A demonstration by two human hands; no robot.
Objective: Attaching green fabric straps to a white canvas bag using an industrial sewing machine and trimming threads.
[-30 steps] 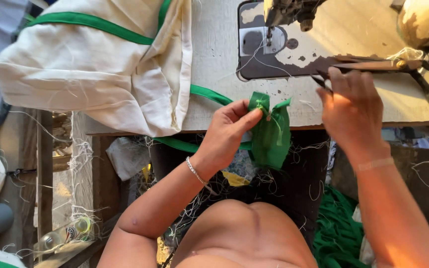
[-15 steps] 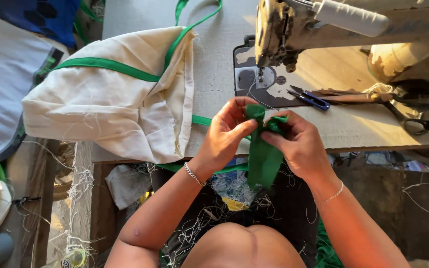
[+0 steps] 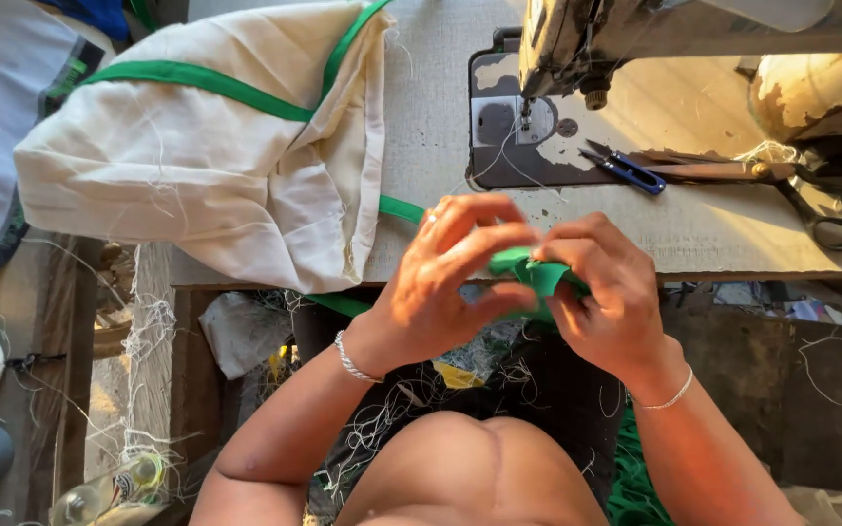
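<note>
While curled inward, both hands (image 3: pixel 528 287) pinch a green fabric strip (image 3: pixel 530 270).

1. Two hands: the left hand (image 3: pixel 445 282) and right hand (image 3: pixel 608 292), both pinching one folded green strip (image 3: pixel 530 271).
2. Two thin bracelets, one on each wrist.
3. One sewing machine (image 3: pixel 655 39), far right.
4. One cream bag with green trim (image 3: pixel 216 156), far left.
5. One blue thread snips (image 3: pixel 626 170).
6. One pair of large scissors (image 3: pixel 791 195), possibly more beneath the machine's shadow.
</note>
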